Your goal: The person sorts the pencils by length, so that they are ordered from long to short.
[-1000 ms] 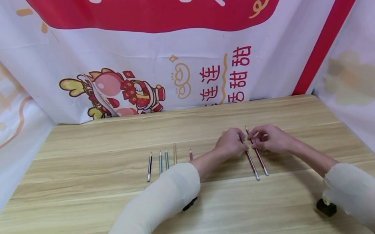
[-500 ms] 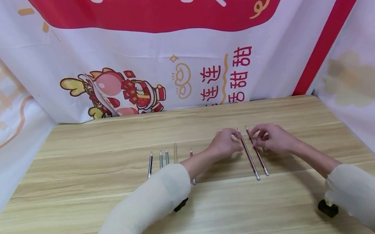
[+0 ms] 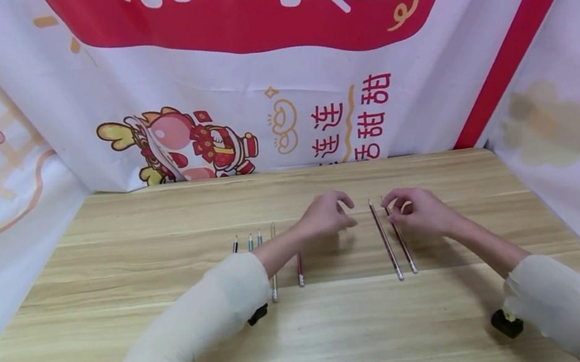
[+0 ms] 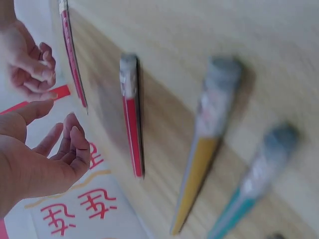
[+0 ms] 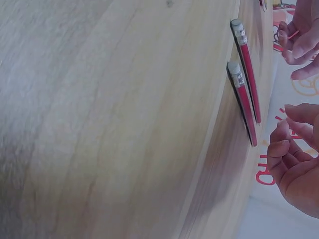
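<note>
Two dark red pencils with white erasers, the left one (image 3: 385,239) and the right one (image 3: 403,245), lie side by side on the table, slightly slanted. My left hand (image 3: 325,213) hovers left of this pair, thumb and fingers spread apart with nothing between them. Beside the right pencil is my right hand (image 3: 418,212), its fingers loosely bent; the right wrist view shows no pencil in its grasp. Further left lie a red pencil (image 3: 300,269) and a yellow pencil (image 4: 199,164), partly hidden by my left forearm in the head view.
Two teal pencils, one of them (image 4: 249,184) close in the left wrist view, and a dark pencil (image 3: 235,244) lie left of the yellow one, mostly behind my left arm. A printed cloth (image 3: 251,74) hangs along the back edge of the wooden table (image 3: 348,341).
My left hand has let go of the left dark red pencil and moved left, away from it. The right hand has stayed almost in place, its fingers coming slightly off the right pencil.
</note>
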`<state>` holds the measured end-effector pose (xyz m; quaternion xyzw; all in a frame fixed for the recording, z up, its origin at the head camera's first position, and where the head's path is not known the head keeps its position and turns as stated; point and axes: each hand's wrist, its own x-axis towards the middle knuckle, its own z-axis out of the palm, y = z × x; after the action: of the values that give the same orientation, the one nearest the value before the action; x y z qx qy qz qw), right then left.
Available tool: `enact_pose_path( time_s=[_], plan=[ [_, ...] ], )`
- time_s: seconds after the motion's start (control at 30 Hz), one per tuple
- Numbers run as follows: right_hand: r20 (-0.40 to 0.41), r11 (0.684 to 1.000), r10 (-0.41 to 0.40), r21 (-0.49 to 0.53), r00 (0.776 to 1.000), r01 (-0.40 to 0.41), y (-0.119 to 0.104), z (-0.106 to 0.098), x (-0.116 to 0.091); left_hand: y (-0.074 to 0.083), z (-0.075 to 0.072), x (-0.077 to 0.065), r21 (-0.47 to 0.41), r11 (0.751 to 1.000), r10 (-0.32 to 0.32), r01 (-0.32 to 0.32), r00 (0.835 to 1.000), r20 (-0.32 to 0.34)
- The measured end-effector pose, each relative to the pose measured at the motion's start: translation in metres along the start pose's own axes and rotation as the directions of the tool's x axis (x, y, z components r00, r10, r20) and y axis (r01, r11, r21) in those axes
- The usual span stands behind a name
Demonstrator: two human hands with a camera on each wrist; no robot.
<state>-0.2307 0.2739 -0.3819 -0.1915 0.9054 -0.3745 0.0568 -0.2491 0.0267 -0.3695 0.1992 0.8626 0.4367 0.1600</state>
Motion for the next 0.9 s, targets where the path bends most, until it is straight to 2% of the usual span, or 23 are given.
enact_pose_path(
  time_s=[0.23,0.4,0.63,0.9],
  plan=[
    [-0.030,0.998,-0.056,0.008,0.998,0.056,-0.005,0.005,0.001,-0.005,-0.023,-0.007,0.061,0.998,0.021,-0.020,1.000,-0.011],
    [-0.039,0.997,-0.079,0.021,0.996,0.080,-0.011,0.008,0.002,-0.008,-0.039,-0.015,0.066,0.998,0.013,-0.010,0.999,-0.048],
    [-0.030,0.994,-0.101,0.040,0.994,0.102,-0.015,0.012,0.005,-0.019,-0.051,-0.022,0.073,0.997,0.031,-0.027,0.997,-0.065],
    [-0.005,0.994,-0.114,-0.001,0.994,0.114,-0.021,0.016,0.009,-0.033,-0.066,-0.031,0.115,0.993,-0.002,0.011,0.997,-0.077]
  ],
)
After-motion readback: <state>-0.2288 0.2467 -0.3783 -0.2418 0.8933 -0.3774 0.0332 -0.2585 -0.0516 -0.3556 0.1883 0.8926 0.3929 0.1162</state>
